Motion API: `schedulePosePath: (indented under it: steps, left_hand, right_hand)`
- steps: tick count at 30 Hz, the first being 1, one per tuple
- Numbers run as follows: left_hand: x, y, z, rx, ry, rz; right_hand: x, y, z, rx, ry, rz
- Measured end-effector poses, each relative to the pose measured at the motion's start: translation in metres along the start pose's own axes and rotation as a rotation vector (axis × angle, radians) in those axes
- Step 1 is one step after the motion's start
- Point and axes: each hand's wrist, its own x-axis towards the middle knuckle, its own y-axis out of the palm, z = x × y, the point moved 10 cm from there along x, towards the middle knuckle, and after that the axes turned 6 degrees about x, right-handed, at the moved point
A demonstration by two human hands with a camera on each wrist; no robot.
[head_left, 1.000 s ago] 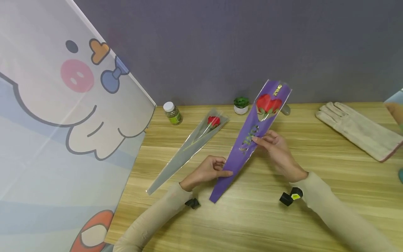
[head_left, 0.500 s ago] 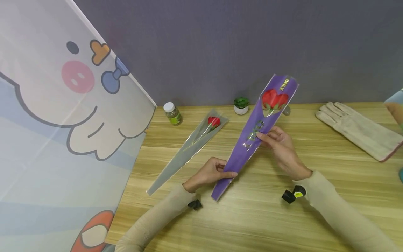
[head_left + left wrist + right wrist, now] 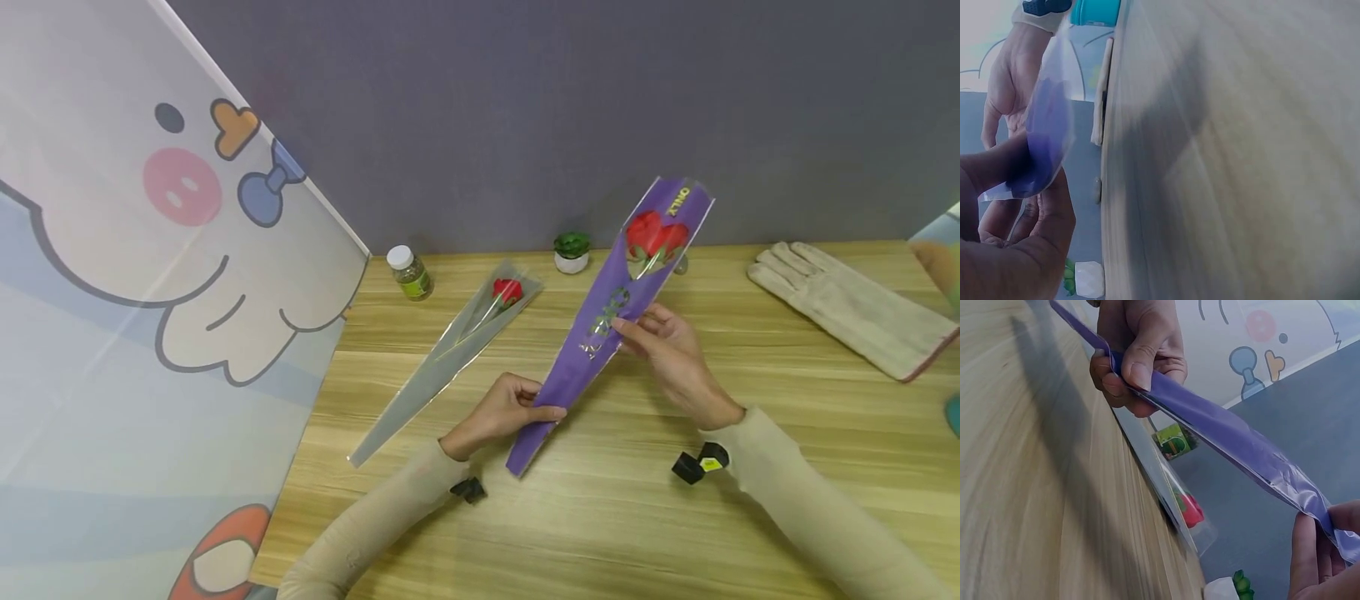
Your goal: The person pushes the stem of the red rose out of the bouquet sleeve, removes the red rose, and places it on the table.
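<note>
A red rose (image 3: 654,240) shows through the clear upper part of a purple wrapping sleeve (image 3: 567,369) with shiny lettering. The sleeve slants above the table, flower end up and to the right. My left hand (image 3: 501,410) pinches its narrow lower part, thumb on the front. Higher up, at the lettering, my right hand (image 3: 670,354) pinches the right edge. Both grips appear in the right wrist view, where the purple sleeve (image 3: 1222,434) stretches between the two hands. A second red rose (image 3: 507,292) lies in a grey-and-clear sleeve (image 3: 420,392) on the table, left of the hands.
Along the table's back edge stand a white-capped jar (image 3: 410,273) and a small potted plant (image 3: 572,252). A pale work glove (image 3: 851,308) lies at the right. A grey wall (image 3: 570,108) rises behind, and a cartoon-printed panel (image 3: 247,250) bounds the left side.
Both hands have carried the purple-wrapped rose slightly right, and its flower end sits a bit higher. Since half a second ago it has barely moved. The grips look the same.
</note>
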Motion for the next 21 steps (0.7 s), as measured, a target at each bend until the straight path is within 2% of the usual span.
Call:
schedulePosePath:
  steps: [4, 9, 15, 21]
  left_hand:
    - [0.0002, 0.0011, 0.0021, 0.005, -0.01, -0.003]
    - [0.0031, 0.0061, 0.0015, 0.037, 0.011, 0.001]
    - [0.0038, 0.0038, 0.0019, 0.063, 0.015, -0.037]
    - [0.0049, 0.0043, -0.0014, 0.062, 0.037, -0.038]
  right_hand:
    - [-0.0017, -0.0002, -0.0014, -0.048, 0.014, 0.004]
    - [-0.0021, -0.0032, -0.003, -0.078, 0.016, -0.004]
    - [-0.0021, -0.0036, -0.0059, -0.081, 0.013, 0.007]
    - [-0.0049, -0.0038, -0.0097, -0.081, 0.022, -0.008]
